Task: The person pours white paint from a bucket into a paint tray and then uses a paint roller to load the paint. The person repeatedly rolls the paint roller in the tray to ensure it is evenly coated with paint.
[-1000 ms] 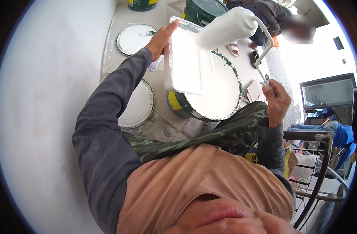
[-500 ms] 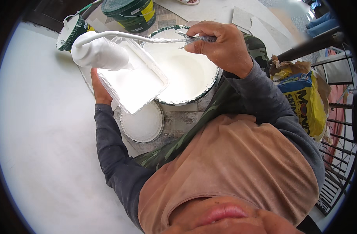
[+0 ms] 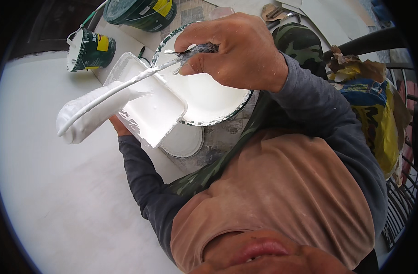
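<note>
My right hand (image 3: 236,52) grips the paint-crusted handle of a paint roller (image 3: 88,112). Its thick sleeve is soaked in white and reaches past the far left edge of a white paint tray (image 3: 155,112). A thin strand of paint trails from the sleeve over the tray. My left hand (image 3: 120,126) supports the tray from its left side, with the fingers hidden beneath it. Under the tray's right part stands a large bucket (image 3: 240,108) of white paint, its green rim splattered. A round white-topped container (image 3: 186,142) sits below the tray's near corner.
A white wall (image 3: 53,192) fills the left side. Beyond the tray are a small green bucket (image 3: 104,50) and a larger green bucket (image 3: 140,13). To the right, a torn yellow-blue bag (image 3: 373,123) leans near a dark metal railing (image 3: 403,205).
The roller has swung left and nearer to me, off the tray's far end toward the wall. My right hand has moved left. The tray's view has shifted slightly.
</note>
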Motion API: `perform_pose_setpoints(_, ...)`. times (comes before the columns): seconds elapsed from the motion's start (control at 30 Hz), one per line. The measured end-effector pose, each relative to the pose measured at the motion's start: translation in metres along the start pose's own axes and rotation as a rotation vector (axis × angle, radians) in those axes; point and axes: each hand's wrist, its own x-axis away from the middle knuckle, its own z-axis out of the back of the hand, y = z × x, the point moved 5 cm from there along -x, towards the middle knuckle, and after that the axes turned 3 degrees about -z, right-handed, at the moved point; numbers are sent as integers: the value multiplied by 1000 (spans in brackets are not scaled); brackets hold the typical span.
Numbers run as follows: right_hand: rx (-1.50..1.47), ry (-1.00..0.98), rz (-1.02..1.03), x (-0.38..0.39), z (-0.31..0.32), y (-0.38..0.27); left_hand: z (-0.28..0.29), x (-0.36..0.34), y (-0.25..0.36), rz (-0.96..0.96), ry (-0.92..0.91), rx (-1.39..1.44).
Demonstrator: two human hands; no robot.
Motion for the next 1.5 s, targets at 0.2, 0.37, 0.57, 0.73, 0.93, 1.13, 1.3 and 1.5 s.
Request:
perform_pose_setpoints(0.2, 36, 2, 14, 1, 2, -1, -7, 1, 2, 18, 12, 9)
perform_pose_setpoints(0.37, 26, 23, 56, 2, 3, 0, -3, 8, 4, 21, 36, 16)
perform_pose_setpoints(0.57, -34, 16, 83, 4, 2, 0, 0, 14, 3, 23, 56, 34)
perform_pose_setpoints(0.73, -38, 58, 203, 5, -3, 2, 2, 14, 3, 18, 66, 44)
perform_pose_setpoints(0.93, -23, 100, 269, 10, -10, 9, 8, 18, 1, 20, 74, 41)
perform_pose_setpoints(1.13, -51, 127, 252, 11, -9, 18, 7, 17, -1, 19, 74, 52)
perform_pose_setpoints(1.3, -96, 81, 132, 13, -9, 27, 5, 15, 0, 17, 81, 63)
perform_pose_setpoints(1.5, -193, 104, 99, 11, -13, 31, 1, 12, 5, 20, 87, 88)
